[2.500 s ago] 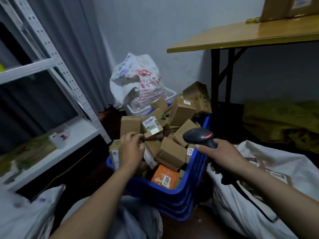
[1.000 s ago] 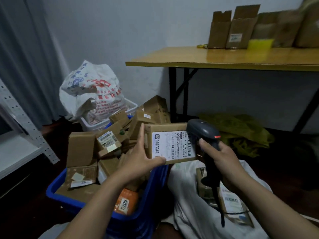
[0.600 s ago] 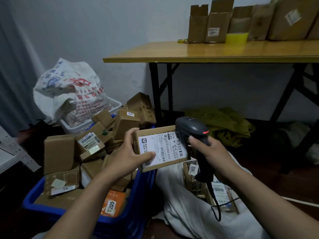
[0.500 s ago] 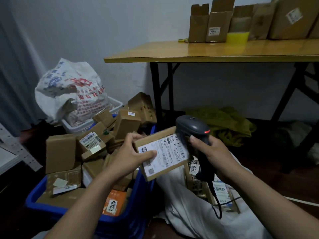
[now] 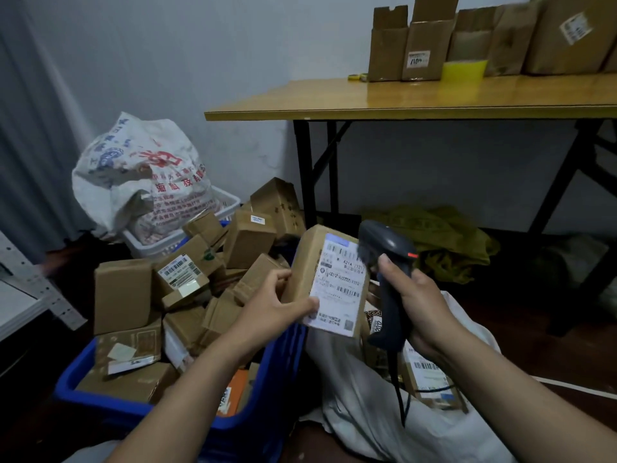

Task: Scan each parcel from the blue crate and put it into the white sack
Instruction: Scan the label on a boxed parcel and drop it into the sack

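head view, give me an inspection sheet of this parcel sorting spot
surface: dark floor bears the blue crate and white sack
job's things: crate heaped with cardboard parcels; held parcel, label to camera, beside the scanner; more parcels in the sack
clutter: printed bag in a white basket behind the crate; green cloth under the table
grips: left grip holds the parcel; right grip holds the scanner
cables: scanner cable hangs over the sack; white line on the floor
surroundings: table carries open boxes; metal shelf at left

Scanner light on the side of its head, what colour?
Red; the scanner body is dark grey. Shows in the head view.
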